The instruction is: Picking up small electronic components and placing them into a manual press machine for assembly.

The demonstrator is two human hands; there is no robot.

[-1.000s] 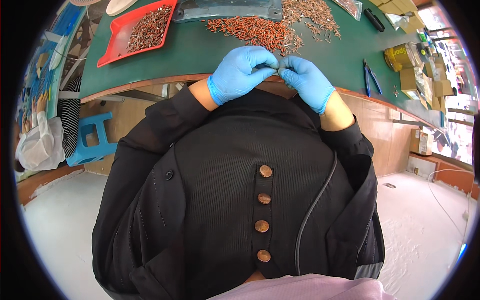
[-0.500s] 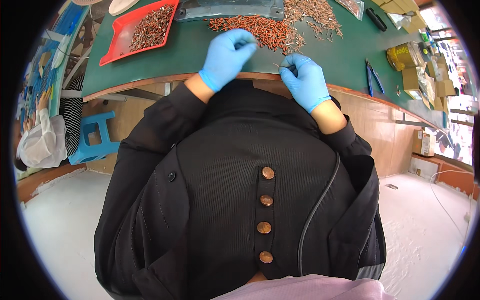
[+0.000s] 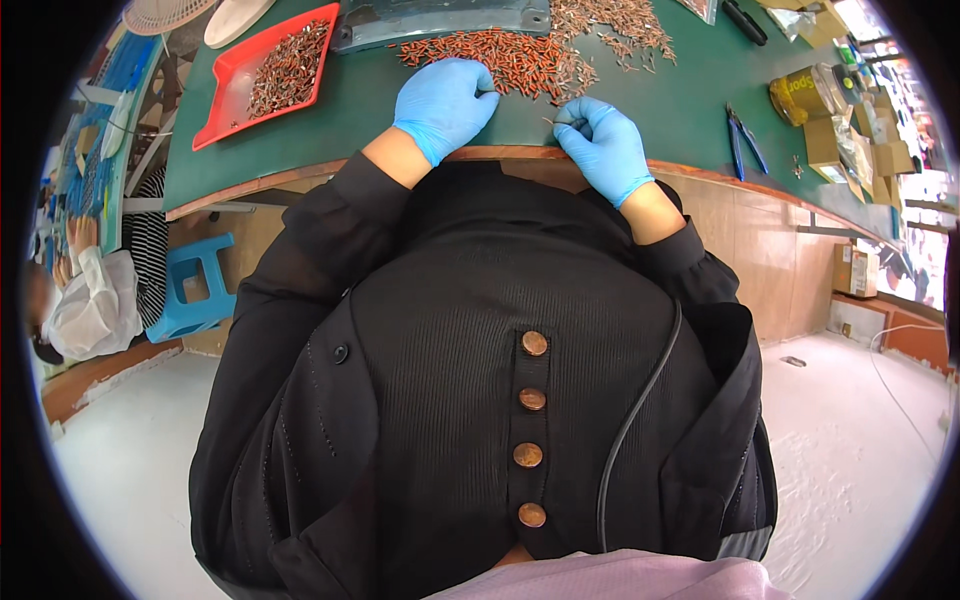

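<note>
A: Now that your left hand (image 3: 445, 103) has left your right hand (image 3: 603, 145) and gone up to the pile of red-orange crimp terminals (image 3: 500, 60), you look to be fetching 1 more.

B: And my grip?

A: Left fingers curled at the pile's edge; whether they hold anything, I cannot tell. Right pinches 1 thin wire piece (image 3: 553, 122) above the green table (image 3: 340, 110) edge.

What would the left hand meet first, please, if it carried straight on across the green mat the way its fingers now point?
Most likely the pile of small orange-red parts: the left hand points up and slightly right, its fingertips already at the pile's near edge. Whether they touch it yet is unclear from this view.
</note>
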